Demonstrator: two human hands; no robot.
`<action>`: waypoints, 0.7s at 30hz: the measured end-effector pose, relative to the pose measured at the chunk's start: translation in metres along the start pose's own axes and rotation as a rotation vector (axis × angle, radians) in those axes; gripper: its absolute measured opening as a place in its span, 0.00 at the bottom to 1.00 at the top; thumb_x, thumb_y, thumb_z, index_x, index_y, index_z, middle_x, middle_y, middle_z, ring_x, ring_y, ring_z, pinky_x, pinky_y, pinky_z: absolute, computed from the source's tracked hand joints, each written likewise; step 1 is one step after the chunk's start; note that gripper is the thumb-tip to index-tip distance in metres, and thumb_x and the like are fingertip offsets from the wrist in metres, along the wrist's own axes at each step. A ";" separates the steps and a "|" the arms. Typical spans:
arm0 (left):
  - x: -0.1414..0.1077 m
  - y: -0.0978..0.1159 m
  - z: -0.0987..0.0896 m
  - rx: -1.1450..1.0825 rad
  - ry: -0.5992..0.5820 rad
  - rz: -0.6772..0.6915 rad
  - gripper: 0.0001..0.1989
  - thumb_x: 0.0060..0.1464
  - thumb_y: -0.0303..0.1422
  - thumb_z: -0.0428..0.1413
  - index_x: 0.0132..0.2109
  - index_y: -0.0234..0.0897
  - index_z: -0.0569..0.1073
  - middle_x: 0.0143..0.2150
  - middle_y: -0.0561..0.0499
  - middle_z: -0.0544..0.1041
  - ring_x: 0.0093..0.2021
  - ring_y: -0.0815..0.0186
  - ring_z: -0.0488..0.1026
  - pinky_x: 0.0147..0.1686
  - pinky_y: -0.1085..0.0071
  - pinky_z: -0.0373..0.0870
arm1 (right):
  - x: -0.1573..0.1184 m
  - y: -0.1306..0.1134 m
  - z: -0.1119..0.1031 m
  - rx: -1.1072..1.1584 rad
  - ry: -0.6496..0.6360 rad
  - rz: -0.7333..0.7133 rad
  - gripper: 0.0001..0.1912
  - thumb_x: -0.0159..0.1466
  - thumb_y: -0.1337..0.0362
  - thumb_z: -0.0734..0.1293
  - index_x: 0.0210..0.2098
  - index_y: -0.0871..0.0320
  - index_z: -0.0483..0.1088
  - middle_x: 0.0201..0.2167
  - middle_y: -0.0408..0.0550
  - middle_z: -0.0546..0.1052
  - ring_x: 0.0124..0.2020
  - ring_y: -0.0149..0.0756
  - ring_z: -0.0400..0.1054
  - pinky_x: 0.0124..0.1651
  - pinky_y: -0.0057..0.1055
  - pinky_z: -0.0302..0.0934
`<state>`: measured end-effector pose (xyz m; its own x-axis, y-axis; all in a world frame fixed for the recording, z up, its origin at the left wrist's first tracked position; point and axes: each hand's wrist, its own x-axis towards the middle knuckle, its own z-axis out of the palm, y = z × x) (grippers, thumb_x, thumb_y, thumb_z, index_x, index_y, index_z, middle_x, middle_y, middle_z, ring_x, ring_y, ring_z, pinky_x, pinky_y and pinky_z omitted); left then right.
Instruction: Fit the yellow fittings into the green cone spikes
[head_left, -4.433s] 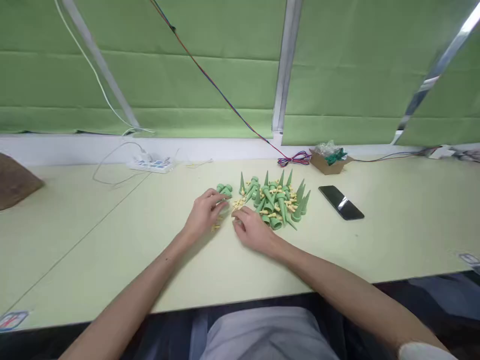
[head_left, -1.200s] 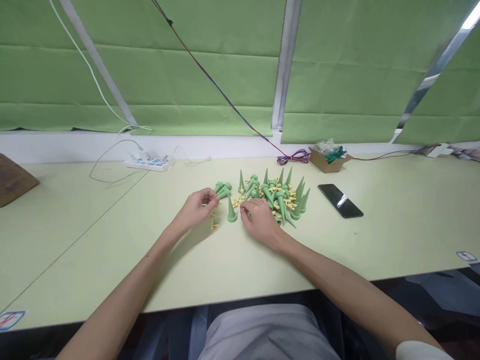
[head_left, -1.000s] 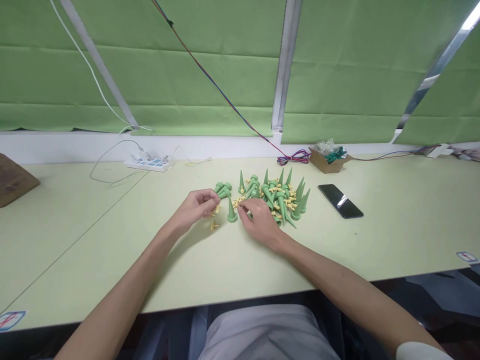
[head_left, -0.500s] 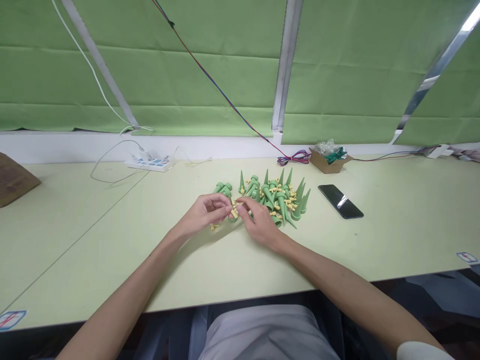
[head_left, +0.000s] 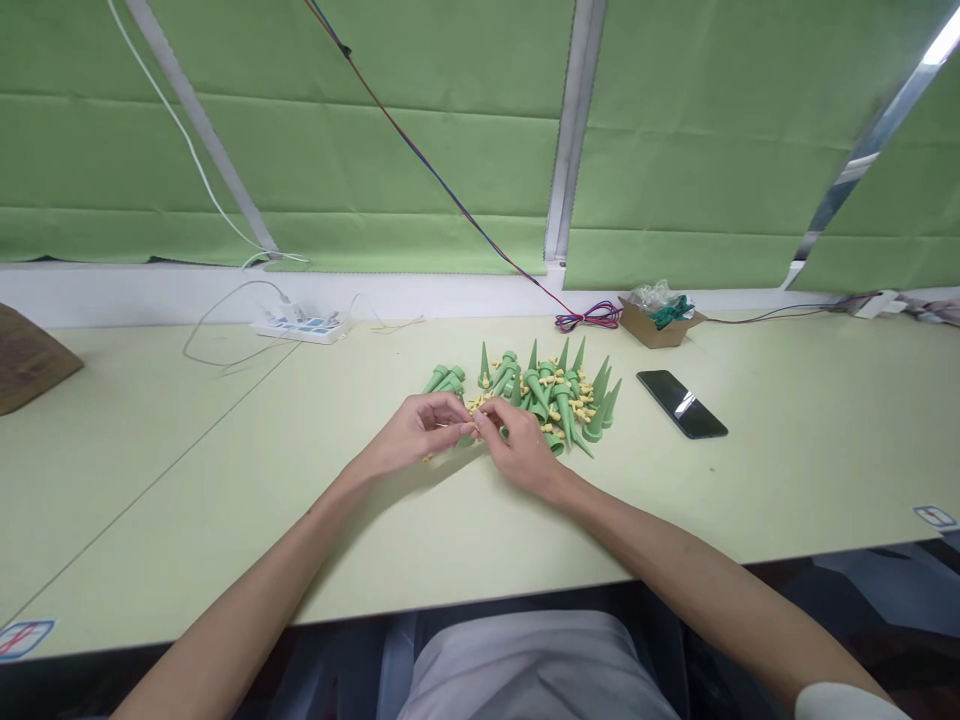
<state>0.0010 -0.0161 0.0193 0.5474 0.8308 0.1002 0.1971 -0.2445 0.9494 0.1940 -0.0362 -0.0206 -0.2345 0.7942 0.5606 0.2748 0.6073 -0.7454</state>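
Two bare hands, the left hand [head_left: 420,430] and the right hand [head_left: 521,445], met at their fingertips above the pale yellow-green table [head_left: 420,550]. The left hand pinched a small yellow plastic piece [head_left: 475,427], mostly hidden by the fingers. The right hand's thumb and forefinger were drawn together against it; whether they also gripped it could not be told. Several green cone-shaped plastic spikes [head_left: 453,380] lay just beyond the left hand. Beside and beyond the right hand spread a pile of green plastic spikes [head_left: 562,400], some upright, mixed with small yellow branched pieces [head_left: 579,410]. Farther right lay a black glossy phone [head_left: 682,404].
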 end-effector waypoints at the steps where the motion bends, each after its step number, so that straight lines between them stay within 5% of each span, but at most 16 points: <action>1: 0.000 -0.001 0.000 0.003 0.006 -0.001 0.13 0.57 0.41 0.64 0.39 0.34 0.76 0.36 0.46 0.81 0.24 0.73 0.67 0.19 0.76 0.61 | 0.000 0.000 0.000 -0.004 0.002 -0.006 0.10 0.72 0.61 0.59 0.36 0.56 0.67 0.30 0.44 0.77 0.31 0.33 0.70 0.36 0.29 0.60; 13: 0.002 0.003 -0.007 0.029 0.387 0.108 0.14 0.54 0.42 0.65 0.36 0.36 0.74 0.29 0.53 0.70 0.23 0.73 0.62 0.22 0.74 0.58 | 0.002 0.003 -0.003 -0.068 0.114 -0.008 0.10 0.72 0.60 0.60 0.34 0.56 0.67 0.28 0.43 0.71 0.29 0.32 0.65 0.36 0.30 0.59; 21: 0.004 -0.003 -0.009 0.222 0.282 0.086 0.19 0.54 0.45 0.63 0.48 0.41 0.72 0.47 0.48 0.71 0.29 0.71 0.69 0.32 0.69 0.71 | 0.004 0.006 -0.004 -0.103 0.146 -0.031 0.09 0.72 0.62 0.58 0.37 0.56 0.67 0.33 0.47 0.73 0.35 0.37 0.68 0.40 0.33 0.62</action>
<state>-0.0051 -0.0072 0.0193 0.3299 0.9003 0.2839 0.3490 -0.3958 0.8495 0.1979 -0.0290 -0.0214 -0.1084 0.7653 0.6344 0.3656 0.6242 -0.6905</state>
